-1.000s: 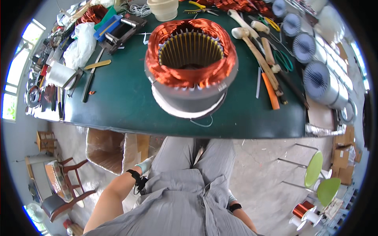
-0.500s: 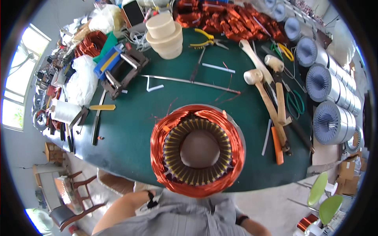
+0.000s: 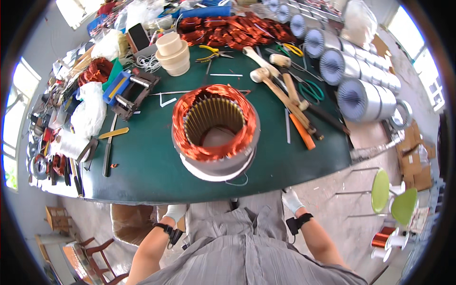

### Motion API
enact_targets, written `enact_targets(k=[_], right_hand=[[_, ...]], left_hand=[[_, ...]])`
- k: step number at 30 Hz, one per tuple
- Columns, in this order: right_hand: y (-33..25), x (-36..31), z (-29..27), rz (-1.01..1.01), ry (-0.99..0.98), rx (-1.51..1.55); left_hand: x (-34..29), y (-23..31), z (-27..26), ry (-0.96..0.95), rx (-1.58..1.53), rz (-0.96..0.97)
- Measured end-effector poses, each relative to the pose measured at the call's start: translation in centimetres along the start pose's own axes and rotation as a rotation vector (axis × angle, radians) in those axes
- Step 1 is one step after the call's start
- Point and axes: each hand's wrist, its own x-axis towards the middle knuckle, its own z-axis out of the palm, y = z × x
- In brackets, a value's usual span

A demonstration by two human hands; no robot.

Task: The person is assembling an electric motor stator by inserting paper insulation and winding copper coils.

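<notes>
Both hands hang at my sides, below the near edge of the green table. My left hand, in a white glove, is beside my leg, its fingers hidden under the edge. On the other side is my right hand, gloved too; its fingers are too small and partly hidden to read. Neither hand touches the motor stator, which stands upright near the front of the table. A ring of copper windings bulges around its top, with yellowish slot liners lining the bore. A thin loop of cord lies at its foot.
Right of the stator lie mallets, an orange-handled tool and green-handled scissors. A blue-and-black metal fixture stands left. Copper coils pile at the back; wound metal cores line the right side.
My view has shifted, so the stator shows higher and more from the side. Both gloved hands, hidden before, now show below the table edge.
</notes>
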Motion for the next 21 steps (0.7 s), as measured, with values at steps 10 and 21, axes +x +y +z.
enact_targets(k=[10,21], right_hand=[[-31.3,-2.4,-36.0,-0.569,0.120,0.456],[-28.4,18.6,-37.7,-0.011,0.359,0.185]], left_hand=[[-14.0,15.1,-23.4,0.760,-0.069,0.774],[-11.9,16.6,-24.0,0.958,-0.100,0.816]])
